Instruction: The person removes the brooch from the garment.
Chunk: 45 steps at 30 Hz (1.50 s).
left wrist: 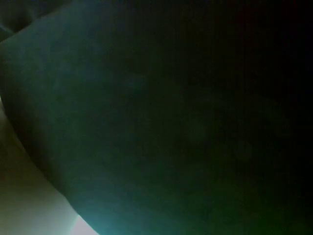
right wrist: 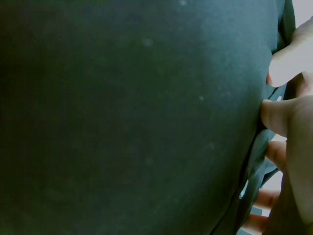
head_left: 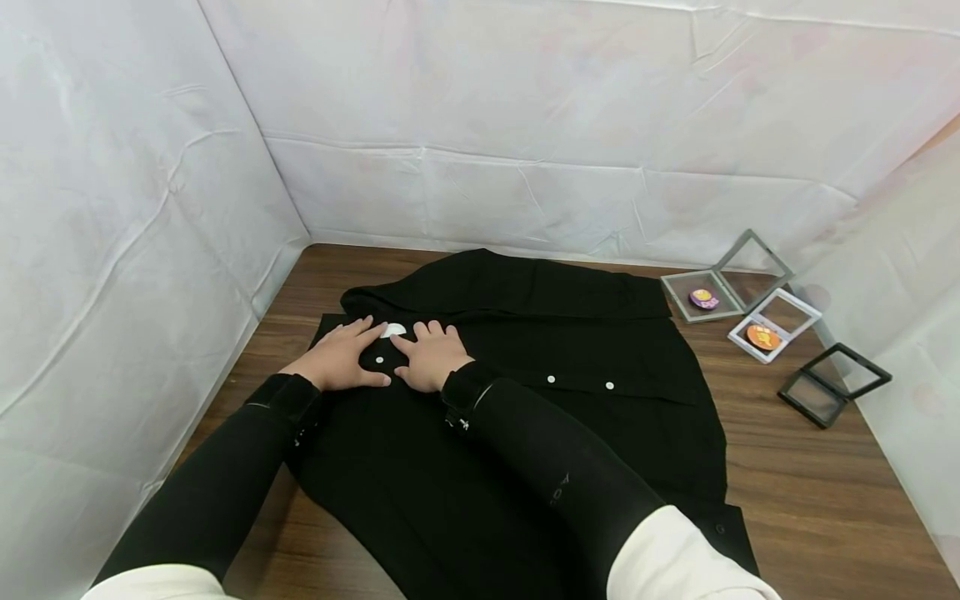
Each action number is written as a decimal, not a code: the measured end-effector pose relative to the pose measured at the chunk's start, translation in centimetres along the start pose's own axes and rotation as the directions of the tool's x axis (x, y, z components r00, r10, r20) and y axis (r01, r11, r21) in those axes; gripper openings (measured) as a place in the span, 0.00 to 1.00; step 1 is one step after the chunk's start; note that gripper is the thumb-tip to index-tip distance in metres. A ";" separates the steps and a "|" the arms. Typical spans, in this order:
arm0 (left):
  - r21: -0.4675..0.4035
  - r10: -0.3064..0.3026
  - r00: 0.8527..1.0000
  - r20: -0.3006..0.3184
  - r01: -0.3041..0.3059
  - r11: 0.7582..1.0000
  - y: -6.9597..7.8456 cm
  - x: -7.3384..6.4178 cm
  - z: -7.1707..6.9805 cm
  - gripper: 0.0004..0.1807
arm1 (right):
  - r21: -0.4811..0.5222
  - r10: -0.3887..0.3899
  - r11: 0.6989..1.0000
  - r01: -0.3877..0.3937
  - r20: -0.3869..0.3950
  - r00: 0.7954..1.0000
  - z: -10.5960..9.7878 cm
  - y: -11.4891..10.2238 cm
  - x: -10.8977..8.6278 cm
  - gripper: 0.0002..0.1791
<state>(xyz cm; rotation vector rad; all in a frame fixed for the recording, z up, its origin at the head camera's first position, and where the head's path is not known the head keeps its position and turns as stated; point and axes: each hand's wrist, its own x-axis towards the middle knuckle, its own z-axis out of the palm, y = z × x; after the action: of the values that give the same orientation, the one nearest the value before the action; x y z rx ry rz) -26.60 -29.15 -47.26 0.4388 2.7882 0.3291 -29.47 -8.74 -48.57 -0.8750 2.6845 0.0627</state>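
A black button-up shirt [head_left: 570,350] lies spread on the table, a sleeve laid across its far side and small white buttons along its front. My left hand [head_left: 339,357] rests on the shirt's left end, fingers extended and thumb pointing right. Just beside it, my right hand [head_left: 433,357] presses on the cloth with fingers stretched away from me. Between the two hands show a white patch [head_left: 393,330] and a white button [head_left: 379,360]. Dark cloth [left wrist: 161,117] fills most of the left wrist view. In the right wrist view, fingertips [right wrist: 278,115] touch the fabric at the right edge.
On the right of the wooden table [head_left: 825,500] stand three opened frame cases: a grey one [head_left: 678,287] with a purple-and-yellow piece, a white one [head_left: 801,310] with an orange piece, and a black one [head_left: 813,400]. White sheeting [head_left: 525,108] walls the table's back and sides.
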 end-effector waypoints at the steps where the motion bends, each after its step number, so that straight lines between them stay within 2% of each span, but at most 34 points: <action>1: 0.001 -0.001 1.000 0.000 0.001 1.000 0.0 0.0 0.0 0.58 | -0.001 0.001 1.000 -0.001 0.004 1.000 0.0 0.0 0.0 0.37; 9: 0.001 -0.020 1.000 0.012 0.020 1.000 0.2 0.0 0.0 0.57 | 0.014 -0.004 1.000 0.004 0.003 1.000 -0.3 -0.1 -0.2 0.37; 20: -0.008 -0.016 1.000 0.027 0.016 1.000 0.5 -0.1 -0.4 0.56 | -0.086 -0.007 0.996 0.009 0.019 1.000 -0.4 -0.1 0.2 0.38; 31: -0.006 -0.018 0.999 0.029 0.018 1.000 0.7 0.0 -0.5 0.56 | -0.117 -0.023 0.993 0.029 0.045 0.999 -1.7 -0.1 -1.0 0.39; 36: -0.006 -0.016 1.000 0.024 0.016 1.000 0.8 0.1 -0.6 0.56 | -0.135 -0.019 0.991 0.027 0.058 0.998 -1.6 0.0 -0.7 0.39; 45: 0.003 -0.012 1.000 0.017 0.012 1.000 0.7 0.0 -0.4 0.56 | -0.172 -0.023 0.985 0.028 0.028 0.999 -0.5 0.0 0.0 0.40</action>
<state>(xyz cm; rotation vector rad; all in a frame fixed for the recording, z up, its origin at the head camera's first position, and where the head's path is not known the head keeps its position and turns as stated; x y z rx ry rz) -26.55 -28.53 -46.72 0.4238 2.7736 0.3172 -29.55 -8.81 -48.11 -0.9521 2.6729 0.3029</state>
